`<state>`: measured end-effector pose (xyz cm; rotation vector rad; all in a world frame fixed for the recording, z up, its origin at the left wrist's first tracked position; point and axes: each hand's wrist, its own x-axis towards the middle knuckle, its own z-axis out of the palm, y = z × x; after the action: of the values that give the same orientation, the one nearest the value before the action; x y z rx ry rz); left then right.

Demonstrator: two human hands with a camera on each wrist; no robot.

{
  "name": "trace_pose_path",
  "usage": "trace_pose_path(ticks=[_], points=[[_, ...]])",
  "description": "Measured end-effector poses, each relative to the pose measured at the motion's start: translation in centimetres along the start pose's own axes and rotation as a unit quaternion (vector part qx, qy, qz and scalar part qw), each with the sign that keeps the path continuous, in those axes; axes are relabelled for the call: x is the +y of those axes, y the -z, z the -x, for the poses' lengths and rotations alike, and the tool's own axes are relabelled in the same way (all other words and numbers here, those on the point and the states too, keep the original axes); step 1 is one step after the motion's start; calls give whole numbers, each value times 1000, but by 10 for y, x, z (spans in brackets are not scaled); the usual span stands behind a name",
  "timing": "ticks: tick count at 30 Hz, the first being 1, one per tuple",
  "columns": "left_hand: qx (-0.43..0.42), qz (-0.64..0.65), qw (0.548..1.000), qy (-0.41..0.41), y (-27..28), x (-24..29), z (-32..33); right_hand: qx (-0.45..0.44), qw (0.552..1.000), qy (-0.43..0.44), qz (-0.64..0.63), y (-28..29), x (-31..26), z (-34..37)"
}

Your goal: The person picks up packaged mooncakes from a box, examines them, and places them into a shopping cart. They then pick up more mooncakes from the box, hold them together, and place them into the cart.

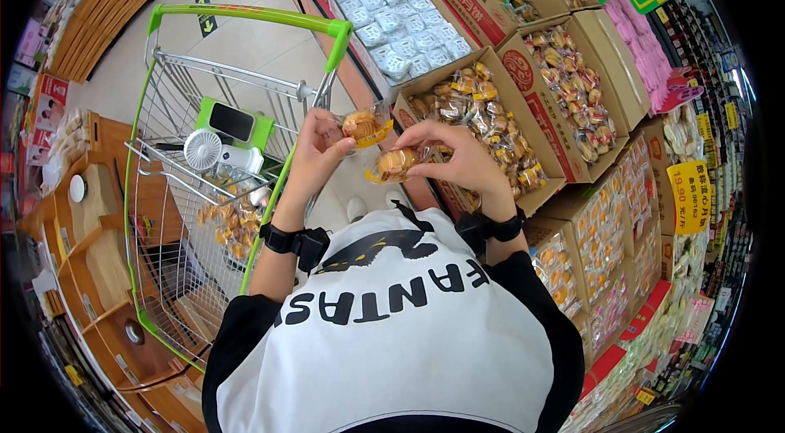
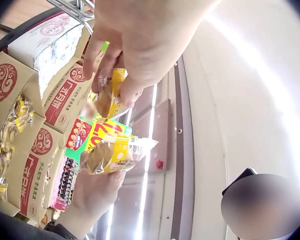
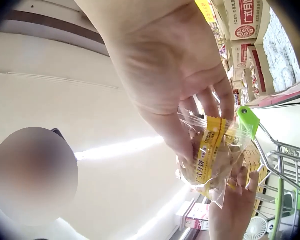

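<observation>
My left hand (image 1: 315,157) pinches a clear-wrapped round pastry with a yellow label (image 1: 360,127) by its wrapper. Close beside it, my right hand (image 1: 459,157) holds a second wrapped pastry (image 1: 397,163) between thumb and fingers. In the left wrist view the left hand (image 2: 140,45) grips its pastry (image 2: 110,97), with the other pastry (image 2: 109,156) in the right hand (image 2: 92,195). The right wrist view shows the right hand (image 3: 170,75) around its packet (image 3: 210,157), yellow label facing the camera, and the left hand (image 3: 233,210) behind.
A green-handled shopping cart (image 1: 245,17) stands at the left, holding a white fan (image 1: 203,149), a phone-like device and bagged pastries (image 1: 231,230). Cardboard boxes of wrapped pastries (image 1: 572,89) and a box of white packets (image 1: 401,24) line the right. Wooden shelving is at far left.
</observation>
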<state>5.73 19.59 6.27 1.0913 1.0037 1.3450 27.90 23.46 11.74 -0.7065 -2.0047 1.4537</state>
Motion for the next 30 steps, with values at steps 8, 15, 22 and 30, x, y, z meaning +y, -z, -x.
trace_pose_path(ticks=[8, 15, 22, 30], points=[[-17, -33, 997, -68, 8, 12, 16, -29, 993, 82, 76, -13, -7, -16], [-20, -33, 996, -86, 14, 31, 32, 23, 972, 154, 177, -30, -15, -27], [18, -59, 996, -57, 24, 36, 51, -29, 978, 190, 87, -49, -11, -42], [57, -36, 994, -92, 40, 30, 75, -27, 975, 200, 95, -76, -2, -59]])
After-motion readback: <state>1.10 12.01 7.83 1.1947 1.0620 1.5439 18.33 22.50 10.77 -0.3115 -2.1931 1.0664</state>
